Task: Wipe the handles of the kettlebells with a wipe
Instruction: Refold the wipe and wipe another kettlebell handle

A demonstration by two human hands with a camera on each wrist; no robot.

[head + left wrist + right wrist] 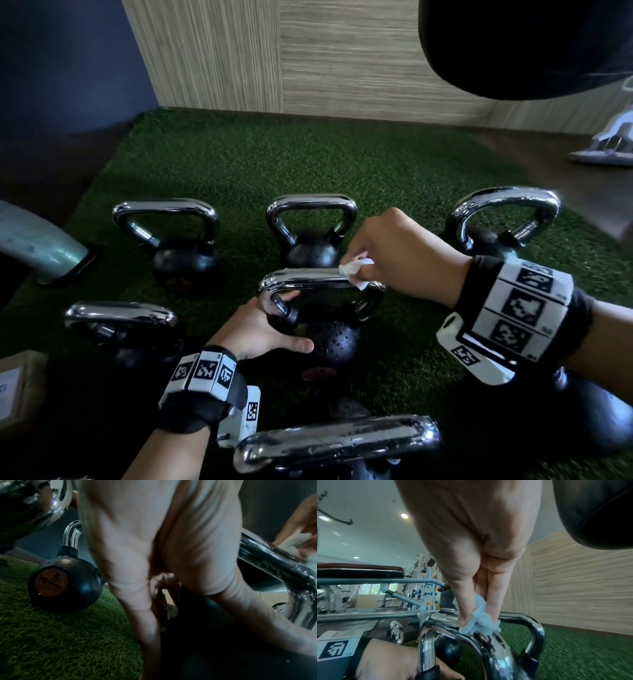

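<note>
At the left of the head view, two kettlebells are seen standing on green turf. At centre frame, the central kettlebell is steadied by the left hand, its thumb laid on the ball and its fingers curled at the left foot of the chrome handle. Right of centre, a crumpled white wipe is pinched by the right hand and pressed onto the handle's right end. Further kettlebells are seen behind, at far right and at the bottom edge.
</note>
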